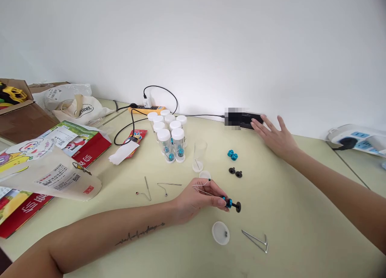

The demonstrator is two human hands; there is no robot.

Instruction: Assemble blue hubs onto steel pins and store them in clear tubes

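Note:
My left hand (202,199) is closed on a blue and black part (230,203) with a black disc at its end, and a bent metal wire lies across the same hand. My right hand (274,137) is spread, its fingertips at a black phone-like device (251,120) by the wall. Between the hands lie blue knobs (232,154) and black stemmed discs (235,172). Below my left hand, a white lid (220,233) holds small round bits, beside L-shaped metal keys (256,242). Bent wires (146,189) lie left of it.
Several white-capped clear tubes (178,143) stand behind an open clear tube (199,155). An orange power strip (147,108) with cables sits near the wall. Boxes and bags (60,169) fill the left; a white power strip (358,139) is far right.

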